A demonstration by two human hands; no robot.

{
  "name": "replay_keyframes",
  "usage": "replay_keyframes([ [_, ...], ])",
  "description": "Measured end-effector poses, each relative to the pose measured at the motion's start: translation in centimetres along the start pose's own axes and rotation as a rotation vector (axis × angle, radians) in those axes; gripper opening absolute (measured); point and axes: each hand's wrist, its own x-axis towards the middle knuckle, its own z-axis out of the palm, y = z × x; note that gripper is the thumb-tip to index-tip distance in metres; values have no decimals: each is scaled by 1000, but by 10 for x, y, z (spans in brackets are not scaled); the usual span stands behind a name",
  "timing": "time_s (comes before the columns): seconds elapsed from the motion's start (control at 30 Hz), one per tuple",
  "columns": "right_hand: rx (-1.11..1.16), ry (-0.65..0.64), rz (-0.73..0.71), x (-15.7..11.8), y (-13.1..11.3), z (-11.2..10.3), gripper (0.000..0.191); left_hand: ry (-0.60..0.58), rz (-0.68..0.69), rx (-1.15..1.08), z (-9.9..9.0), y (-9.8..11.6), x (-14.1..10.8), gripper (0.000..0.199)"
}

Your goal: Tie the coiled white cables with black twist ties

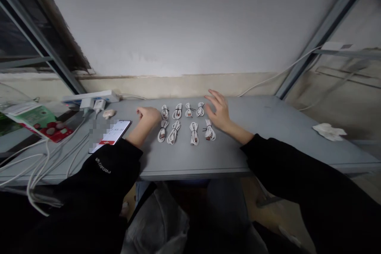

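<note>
Several white cables lie on the grey table in two rows, each coiled and bound with a dark tie. The back row ends on the left with one cable [164,112] and on the right with another cable [200,109]. My left hand [151,116] is curled into a loose fist beside the left end of the rows; nothing shows sticking out of it. Fingers apart, my right hand [218,110] hovers or rests at the right end, near the back-right cable and a front-row cable [210,130]. I cannot tell whether it touches the table.
On the left lie a phone [111,135] with a lit screen, a small pale item [109,114] and a power strip [104,96] with plugged-in chargers. Loose white cords [47,158] trail over the left edge near a red-green package [38,121]. A crumpled tissue [330,131] lies far right.
</note>
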Motion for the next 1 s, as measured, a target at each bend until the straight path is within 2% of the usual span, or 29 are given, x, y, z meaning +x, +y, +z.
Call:
replay_keyframes([
  [0.2, 76, 8, 148, -2, 21, 10, 28, 67, 30, -28, 15, 0, 4, 25],
  [0.4, 74, 11, 186, -1, 31, 12, 24, 154, 18, -147, 16, -5, 2, 39],
  [0.47, 63, 17, 182, -1, 32, 12, 23, 224, 25, -223, 13, -5, -2, 40],
  [0.6, 60, 24, 161, -1, 31, 12, 22, 456, 39, -462, 9, -1, -7, 41],
  [0.7, 49, 24, 147, -1, 30, 12, 23, 581, 169, -645, 10, 7, -9, 40],
  [0.8, 40, 15, 118, 0, 26, 10, 26, 683, 350, -884, 15, 20, -15, 30],
  [0.9, 49, -5, 76, 1, 16, 5, 31, 643, 510, -1119, 22, 35, -27, 21],
  [1.0, 78, -62, -2, 3, 2, -3, 37, 562, 648, -1260, 29, 47, -41, 17],
])
